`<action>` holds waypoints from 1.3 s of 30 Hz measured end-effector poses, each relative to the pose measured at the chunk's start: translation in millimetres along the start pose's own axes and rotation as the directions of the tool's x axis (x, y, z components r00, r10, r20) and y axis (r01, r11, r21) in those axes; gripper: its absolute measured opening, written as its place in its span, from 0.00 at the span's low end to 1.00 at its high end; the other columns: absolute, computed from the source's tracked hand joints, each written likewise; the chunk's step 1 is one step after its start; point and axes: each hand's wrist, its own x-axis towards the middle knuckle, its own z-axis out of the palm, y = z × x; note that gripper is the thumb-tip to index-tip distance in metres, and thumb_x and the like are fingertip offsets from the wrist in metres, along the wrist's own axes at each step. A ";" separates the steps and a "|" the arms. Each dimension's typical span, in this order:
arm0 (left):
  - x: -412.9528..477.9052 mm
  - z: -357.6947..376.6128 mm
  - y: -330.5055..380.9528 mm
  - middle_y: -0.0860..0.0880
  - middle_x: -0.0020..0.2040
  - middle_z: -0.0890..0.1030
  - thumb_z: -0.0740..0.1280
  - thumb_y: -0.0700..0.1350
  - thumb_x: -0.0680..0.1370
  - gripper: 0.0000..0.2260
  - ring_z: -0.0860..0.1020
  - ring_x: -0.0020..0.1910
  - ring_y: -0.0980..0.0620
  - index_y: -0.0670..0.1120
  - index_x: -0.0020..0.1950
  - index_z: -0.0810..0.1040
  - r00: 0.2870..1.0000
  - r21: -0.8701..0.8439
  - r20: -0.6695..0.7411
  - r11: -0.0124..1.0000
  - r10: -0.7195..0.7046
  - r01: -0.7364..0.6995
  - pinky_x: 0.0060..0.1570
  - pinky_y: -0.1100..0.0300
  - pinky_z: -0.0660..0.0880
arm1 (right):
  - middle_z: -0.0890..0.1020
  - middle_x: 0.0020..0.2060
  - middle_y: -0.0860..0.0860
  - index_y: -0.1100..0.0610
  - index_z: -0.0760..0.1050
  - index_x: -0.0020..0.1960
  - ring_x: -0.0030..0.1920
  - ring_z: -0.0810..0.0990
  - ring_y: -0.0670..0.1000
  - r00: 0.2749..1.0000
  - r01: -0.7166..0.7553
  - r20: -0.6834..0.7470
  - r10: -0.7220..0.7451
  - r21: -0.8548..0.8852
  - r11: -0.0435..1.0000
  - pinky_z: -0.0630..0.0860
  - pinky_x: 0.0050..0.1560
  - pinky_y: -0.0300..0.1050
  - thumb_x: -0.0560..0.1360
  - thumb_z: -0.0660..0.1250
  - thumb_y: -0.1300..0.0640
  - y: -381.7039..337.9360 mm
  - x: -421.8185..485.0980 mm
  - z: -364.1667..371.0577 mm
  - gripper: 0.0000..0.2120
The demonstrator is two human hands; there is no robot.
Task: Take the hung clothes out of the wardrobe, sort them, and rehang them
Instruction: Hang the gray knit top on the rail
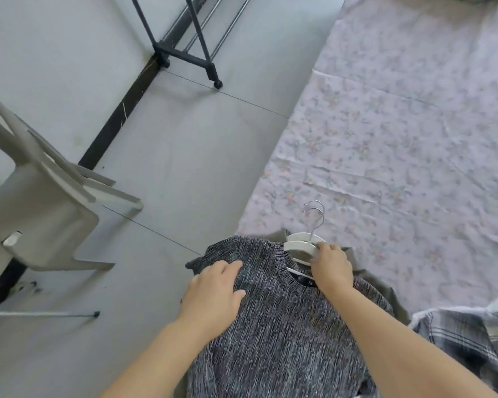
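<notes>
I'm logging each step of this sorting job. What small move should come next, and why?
Probably draw the upper of the two white plastic hangers with metal hooks out of the neck of the dark grey marled knit sweater. The right hand grips them at the collar, and the left hand lies flat on the shoulder, placed to hold the knit down.

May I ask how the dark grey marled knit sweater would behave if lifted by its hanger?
Probably floppy: the dark grey marled knit sweater drapes softly under the flat left hand. Its thick knit suggests moderate weight, so it may sag. The right hand grips two stacked white hangers, so the olive garment beneath might come along.
</notes>
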 end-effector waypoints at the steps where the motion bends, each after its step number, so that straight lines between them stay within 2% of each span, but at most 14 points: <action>1: -2.2 -1.2 -0.2 0.53 0.67 0.67 0.58 0.54 0.78 0.24 0.66 0.65 0.52 0.52 0.73 0.57 1.000 -0.002 -0.009 1.000 -0.004 0.003 0.63 0.56 0.64 | 0.75 0.55 0.58 0.57 0.71 0.63 0.51 0.75 0.59 1.000 0.007 0.001 -0.008 0.049 0.999 0.75 0.49 0.53 0.77 0.58 0.60 0.1 -2.2 -1.6 0.14; 5: -20.1 -11.7 2.1 0.54 0.67 0.66 0.57 0.53 0.79 0.24 0.66 0.65 0.52 0.52 0.73 0.57 0.998 -0.022 -0.058 1.000 0.003 -0.004 0.63 0.56 0.63 | 0.73 0.53 0.54 0.56 0.74 0.61 0.44 0.75 0.55 0.995 0.088 -0.060 -0.078 0.203 0.975 0.72 0.42 0.46 0.77 0.60 0.59 -8.2 -35.6 -22.9 0.13; 8: -43.3 -24.3 6.7 0.55 0.67 0.68 0.57 0.52 0.79 0.23 0.67 0.64 0.53 0.52 0.73 0.57 0.990 -0.047 -0.137 0.998 0.024 -0.030 0.63 0.57 0.63 | 0.75 0.49 0.50 0.54 0.77 0.59 0.40 0.76 0.52 0.950 0.293 -0.175 -0.259 0.205 0.934 0.74 0.37 0.45 0.76 0.65 0.58 -24.0 -88.8 -44.8 0.12; 10: -58.8 -30.6 8.5 0.56 0.66 0.68 0.57 0.52 0.79 0.23 0.67 0.64 0.54 0.53 0.73 0.57 0.979 -0.072 -0.203 0.996 0.032 -0.048 0.63 0.59 0.62 | 0.78 0.45 0.50 0.54 0.80 0.54 0.36 0.79 0.53 0.879 0.460 -0.218 -0.425 0.148 0.876 0.76 0.31 0.48 0.72 0.69 0.62 -39.6 -127.9 -55.5 0.12; 12: -82.9 -39.0 5.8 0.56 0.67 0.66 0.57 0.51 0.79 0.23 0.65 0.65 0.55 0.53 0.73 0.57 0.959 -0.084 -0.281 0.995 0.029 -0.054 0.63 0.60 0.61 | 0.80 0.39 0.49 0.54 0.81 0.48 0.31 0.79 0.51 0.791 0.593 -0.256 -0.555 0.102 0.799 0.75 0.24 0.43 0.66 0.74 0.66 -58.5 -170.6 -65.5 0.13; 16: -151.0 -49.9 -18.3 0.56 0.74 0.57 0.58 0.52 0.79 0.26 0.55 0.72 0.57 0.53 0.74 0.54 0.927 -0.076 -0.375 0.995 0.026 -0.058 0.70 0.59 0.50 | 0.77 0.36 0.46 0.49 0.81 0.44 0.27 0.74 0.46 0.677 0.720 -0.318 -0.663 0.102 0.686 0.67 0.23 0.35 0.60 0.78 0.66 -99.5 -254.4 -83.9 0.18; 18: -195.2 -49.4 -39.8 0.58 0.71 0.61 0.57 0.53 0.79 0.23 0.57 0.71 0.59 0.55 0.73 0.57 0.896 -0.094 -0.444 0.992 0.029 -0.079 0.72 0.56 0.48 | 0.75 0.36 0.44 0.46 0.79 0.44 0.27 0.72 0.44 0.597 0.790 -0.359 -0.717 0.108 0.604 0.66 0.23 0.35 0.59 0.77 0.65 -123.1 -295.0 -89.5 0.20; 20: -248.8 -48.9 -62.8 0.61 0.63 0.70 0.57 0.53 0.79 0.18 0.65 0.65 0.60 0.57 0.69 0.61 0.839 -0.161 -0.544 0.983 -0.015 -0.086 0.71 0.57 0.49 | 0.73 0.37 0.41 0.45 0.79 0.44 0.29 0.72 0.43 0.502 0.858 -0.381 -0.777 0.104 0.503 0.67 0.24 0.32 0.59 0.76 0.63 -147.3 -338.4 -91.7 0.19; 23: -339.1 -48.9 -90.2 0.60 0.54 0.78 0.63 0.47 0.78 0.14 0.74 0.55 0.59 0.54 0.64 0.72 0.681 -0.254 -0.716 0.966 -0.153 -0.051 0.67 0.64 0.50 | 0.72 0.36 0.35 0.44 0.81 0.46 0.33 0.72 0.37 0.424 0.904 -0.328 -0.844 0.104 0.414 0.67 0.31 0.24 0.62 0.76 0.63 -180.9 -404.2 -88.7 0.18; 26: -434.4 -46.7 -118.1 0.59 0.47 0.81 0.68 0.44 0.74 0.12 0.77 0.48 0.58 0.52 0.57 0.78 0.488 -0.355 -0.816 0.935 -0.309 -0.002 0.60 0.66 0.60 | 0.71 0.41 0.33 0.41 0.77 0.55 0.38 0.72 0.33 0.313 0.950 -0.208 -0.927 0.057 0.307 0.68 0.39 0.25 0.72 0.69 0.53 -216.4 -467.1 -77.4 0.13; 30: -556.9 -28.5 -154.5 0.60 0.42 0.81 0.71 0.42 0.72 0.13 0.79 0.42 0.56 0.52 0.56 0.79 0.256 -0.455 -0.842 0.880 -0.475 0.135 0.49 0.59 0.66 | 0.71 0.46 0.36 0.39 0.70 0.63 0.42 0.76 0.41 0.052 0.998 -0.094 -0.994 -0.029 0.055 0.74 0.42 0.35 0.76 0.64 0.49 -265.7 -556.6 -57.0 0.16; 33: -643.0 -10.6 -180.6 0.57 0.38 0.83 0.75 0.40 0.69 0.16 0.81 0.37 0.54 0.50 0.54 0.81 0.048 -0.538 -0.826 0.812 -0.561 0.226 0.43 0.55 0.73 | 0.76 0.47 0.41 0.41 0.71 0.64 0.38 0.78 0.45 -0.164 0.983 -0.060 -0.985 -0.095 -0.158 0.76 0.35 0.38 0.74 0.68 0.53 -299.5 -625.6 -34.6 0.20; 36: -721.6 7.3 -202.2 0.56 0.40 0.83 0.74 0.42 0.69 0.16 0.80 0.36 0.54 0.50 0.56 0.80 -0.120 -0.619 -0.779 0.725 -0.616 0.302 0.44 0.53 0.73 | 0.80 0.42 0.46 0.48 0.76 0.61 0.31 0.78 0.47 -0.391 0.919 -0.067 -0.918 -0.079 -0.385 0.75 0.23 0.40 0.67 0.75 0.61 -332.8 -694.2 -8.1 0.24; 39: -792.4 25.0 -219.9 0.54 0.39 0.83 0.73 0.41 0.70 0.15 0.75 0.30 0.56 0.49 0.56 0.80 -0.281 -0.694 -0.719 0.637 -0.635 0.335 0.40 0.54 0.73 | 0.80 0.39 0.47 0.52 0.77 0.60 0.30 0.77 0.46 -0.595 0.803 -0.110 -0.796 -0.075 -0.591 0.72 0.22 0.36 0.67 0.75 0.62 -372.1 -760.1 22.7 0.23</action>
